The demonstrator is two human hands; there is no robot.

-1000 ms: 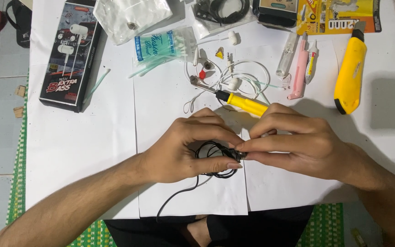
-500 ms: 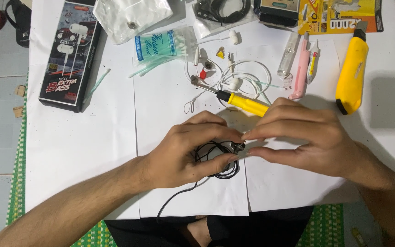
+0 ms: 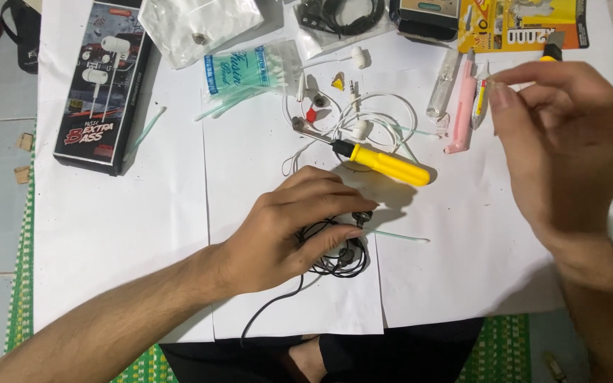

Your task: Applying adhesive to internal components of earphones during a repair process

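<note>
Curling the left fingers (image 3: 335, 234) down over a black earphone cable (image 3: 338, 261), pinning its loose coil against the white paper (image 3: 143, 234) near the front edge of the table. Closing the left hand (image 3: 278, 237) only partly: thumb and fingertips pressing on the loops and on one small black earbud, with the cable's tail trailing out toward the body. Lying just beside that coil, to its right, a thin cotton swab (image 3: 399, 236).

Lifting the right hand (image 3: 569, 142) clear of the coil, well apart from it and above the table's right side. Holding its fingers (image 3: 505, 96) loosely bent, thumb and forefinger a little apart, with nothing visible between them.

Judging by this: steadying the black earphones with one hand while reaching with the other among the small tools. Calling, next, for a fine pinch on whatever gets picked, without letting the coil slip from under the left fingertips.

Farther out, resting between the hands, a yellow screwdriver (image 3: 384, 163), its tip touching a tangle of white earphones (image 3: 363, 129). Lying near the right fingertips, a pink tube (image 3: 460, 106) and a small glue tube (image 3: 482, 99). Sitting at the far side, a pack of cotton swabs (image 3: 250, 67) and a black earphone box (image 3: 101, 85).
</note>
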